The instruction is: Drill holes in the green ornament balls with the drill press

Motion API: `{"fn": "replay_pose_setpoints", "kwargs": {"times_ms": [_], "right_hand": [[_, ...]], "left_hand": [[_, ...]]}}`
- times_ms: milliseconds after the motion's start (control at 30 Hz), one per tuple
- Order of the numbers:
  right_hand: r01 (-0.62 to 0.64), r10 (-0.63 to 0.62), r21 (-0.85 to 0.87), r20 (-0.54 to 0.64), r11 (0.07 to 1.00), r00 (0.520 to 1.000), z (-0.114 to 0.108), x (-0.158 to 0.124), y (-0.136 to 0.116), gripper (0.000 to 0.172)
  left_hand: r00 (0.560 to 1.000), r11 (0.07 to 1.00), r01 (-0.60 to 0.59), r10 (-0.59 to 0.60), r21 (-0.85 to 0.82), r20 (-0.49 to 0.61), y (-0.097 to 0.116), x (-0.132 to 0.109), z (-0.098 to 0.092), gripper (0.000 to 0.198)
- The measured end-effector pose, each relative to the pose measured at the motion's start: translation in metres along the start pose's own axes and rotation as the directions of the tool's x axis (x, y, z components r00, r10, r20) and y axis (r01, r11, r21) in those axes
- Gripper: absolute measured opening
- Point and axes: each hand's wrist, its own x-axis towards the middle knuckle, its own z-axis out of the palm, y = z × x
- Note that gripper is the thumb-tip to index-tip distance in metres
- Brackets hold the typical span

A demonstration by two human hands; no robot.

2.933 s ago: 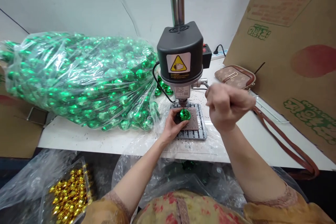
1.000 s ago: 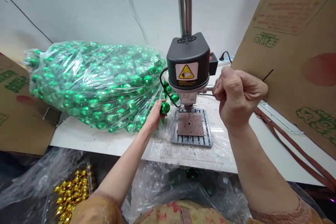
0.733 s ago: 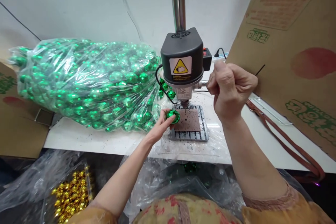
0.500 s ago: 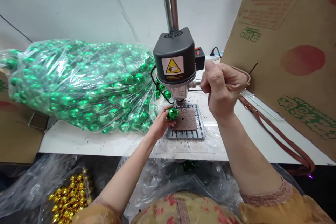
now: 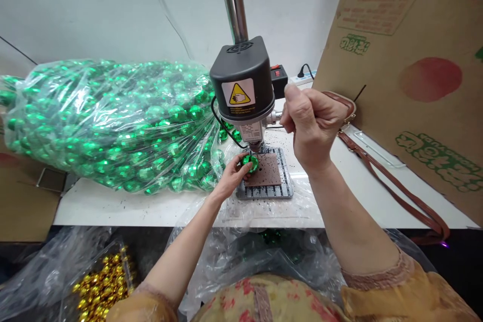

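Observation:
A shiny green faceted ball [image 5: 250, 163] is held between the thumb and fingers of my left hand [image 5: 233, 177], just under the chuck of a black drill press [image 5: 241, 80]. Below it lies a brown board [image 5: 270, 171] with a dark hole, on the slotted metal base [image 5: 264, 192], strewn with dark shavings. My right hand [image 5: 313, 123] is closed in a fist at the right side of the drill head, by its silver side shaft [image 5: 273, 117]; whatever the fingers wrap round is hidden.
A large clear bag of green balls [image 5: 113, 126] fills the left of the white table [image 5: 124, 209]. Cardboard boxes stand at both sides. A brown strap [image 5: 392, 186] lies at the right. Gold balls [image 5: 101, 287] sit in plastic below the table edge.
The view has shifted slightly, moving the drill and bag left in the picture. My left thumb now lies across the front of the green ball, which sits a little nearer the board's middle.

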Motion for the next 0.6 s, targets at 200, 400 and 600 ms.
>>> {"fn": "replay_pose_setpoints", "kwargs": {"times_ms": [200, 400, 600], "right_hand": [[0.003, -0.004, 0.036, 0.012, 0.999, 1.000, 0.000, 0.000, 0.001, 0.047], [-0.023, 0.023, 0.053, 0.012, 0.998, 1.000, 0.000, 0.000, 0.000, 0.047], [-0.011, 0.011, 0.027, 0.008, 1.000, 1.000, 0.000, 0.001, -0.001, 0.046]], "left_hand": [[0.996, 0.979, -0.084, 0.081, 0.185, 0.027, -0.004, 0.007, 0.002, 0.061], [0.989, 0.962, -0.147, 0.146, 0.230, 0.020, -0.004, 0.008, 0.010, 0.055], [0.989, 0.952, -0.124, 0.140, 0.280, -0.039, -0.006, 0.004, 0.022, 0.052]]}}
